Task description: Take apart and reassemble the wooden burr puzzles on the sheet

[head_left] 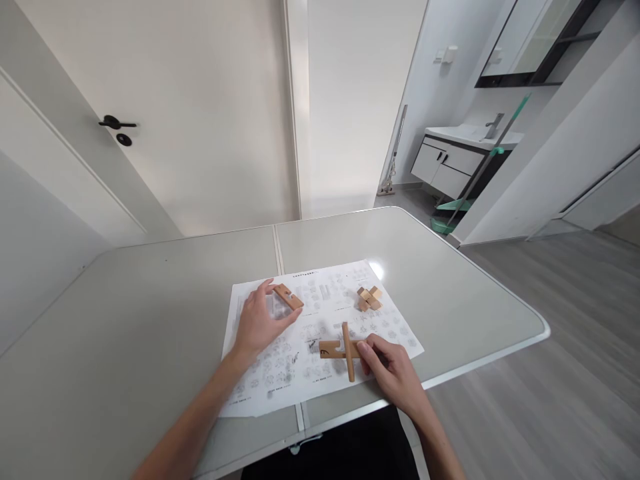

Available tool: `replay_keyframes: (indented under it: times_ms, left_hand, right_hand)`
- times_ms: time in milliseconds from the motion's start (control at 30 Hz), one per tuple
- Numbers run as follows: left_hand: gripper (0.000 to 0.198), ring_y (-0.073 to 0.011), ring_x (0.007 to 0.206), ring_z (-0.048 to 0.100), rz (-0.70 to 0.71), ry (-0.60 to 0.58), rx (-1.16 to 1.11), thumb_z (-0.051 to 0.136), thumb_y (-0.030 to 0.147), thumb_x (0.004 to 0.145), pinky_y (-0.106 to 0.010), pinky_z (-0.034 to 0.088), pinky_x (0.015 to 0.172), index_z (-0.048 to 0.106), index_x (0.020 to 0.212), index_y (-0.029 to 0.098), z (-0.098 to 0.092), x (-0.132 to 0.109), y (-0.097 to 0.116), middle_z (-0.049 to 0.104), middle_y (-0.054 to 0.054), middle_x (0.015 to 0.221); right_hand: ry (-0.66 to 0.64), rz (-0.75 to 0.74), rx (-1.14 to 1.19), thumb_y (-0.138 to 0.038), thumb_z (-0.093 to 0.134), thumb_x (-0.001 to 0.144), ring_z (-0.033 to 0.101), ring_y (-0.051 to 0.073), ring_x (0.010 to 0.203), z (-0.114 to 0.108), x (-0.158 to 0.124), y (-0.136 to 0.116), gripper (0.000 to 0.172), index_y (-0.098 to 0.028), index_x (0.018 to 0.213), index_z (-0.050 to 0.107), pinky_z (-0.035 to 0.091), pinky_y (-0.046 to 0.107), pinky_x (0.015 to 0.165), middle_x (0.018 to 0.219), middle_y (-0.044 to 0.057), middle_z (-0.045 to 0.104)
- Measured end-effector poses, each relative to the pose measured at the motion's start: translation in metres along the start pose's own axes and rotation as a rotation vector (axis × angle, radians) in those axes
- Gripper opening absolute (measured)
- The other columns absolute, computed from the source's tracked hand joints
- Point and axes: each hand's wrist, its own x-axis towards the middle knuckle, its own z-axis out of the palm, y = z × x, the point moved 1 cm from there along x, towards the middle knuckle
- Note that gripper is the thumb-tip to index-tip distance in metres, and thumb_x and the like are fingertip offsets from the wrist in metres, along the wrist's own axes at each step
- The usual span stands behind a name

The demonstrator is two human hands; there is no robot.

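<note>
My left hand (260, 320) grips a notched wooden puzzle piece (289, 297) by its two ends, between thumb and fingers, over the printed sheet (320, 320). In my right hand (393, 367) is a pair of joined wooden puzzle pieces (334, 349): a flat notched board marked with a dark letter, crossed by a narrow upright one. My right thumb and fingers pinch the board's right end. The two hands' pieces are apart. Beyond my right hand, an assembled wooden burr puzzle (369, 299) rests on the sheet's right side.
The sheet lies on a pale glass-topped table (150, 320) with a metal rim. A white door (200, 100) stands behind it. At the right back are a sink cabinet (455, 160), a broom with a green dustpan (453, 207), and a mop (395, 153).
</note>
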Motion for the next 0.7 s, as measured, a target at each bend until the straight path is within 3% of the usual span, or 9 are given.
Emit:
replay_keyframes:
  times_ms: [133, 267, 700]
  left_hand:
    - [0.087, -0.0383, 0.129, 0.059, -0.033, 0.023, 0.131, 0.079, 0.064, 0.075, -0.055, 0.047, 0.109, 0.047, 0.144, 0.023, -0.016, 0.004, -0.025, 0.067, -0.012, 0.133]
    - [0.081, -0.0401, 0.134, 0.055, -0.011, 0.022, 0.196, 0.076, 0.063, 0.077, -0.056, 0.044, 0.112, 0.05, 0.142, 0.022, -0.028, 0.003, -0.035, 0.063, -0.014, 0.142]
    - [0.069, -0.0392, 0.13, 0.054, -0.016, 0.066, 0.217, 0.072, 0.059, 0.078, -0.054, 0.044, 0.112, 0.055, 0.132, 0.021, -0.026, 0.003, -0.042, 0.065, -0.014, 0.132]
  right_hand:
    - [0.01, -0.002, -0.006, -0.057, 0.046, 0.106, 0.043, 0.014, 0.057, 0.0, 0.0, -0.001, 0.054, -0.021, 0.067, 0.049, 0.034, 0.027, 0.058, 0.059, -0.002, 0.05]
    - [0.012, -0.003, -0.009, -0.058, 0.047, 0.106, 0.043, 0.015, 0.057, -0.001, 0.0, -0.001, 0.054, -0.022, 0.066, 0.05, 0.035, 0.028, 0.057, 0.059, -0.002, 0.051]
    - [0.014, 0.01, -0.001, -0.061, 0.045, 0.105, 0.045, 0.015, 0.058, 0.0, 0.0, -0.001, 0.055, -0.022, 0.066, 0.047, 0.036, 0.028, 0.06, 0.06, -0.002, 0.051]
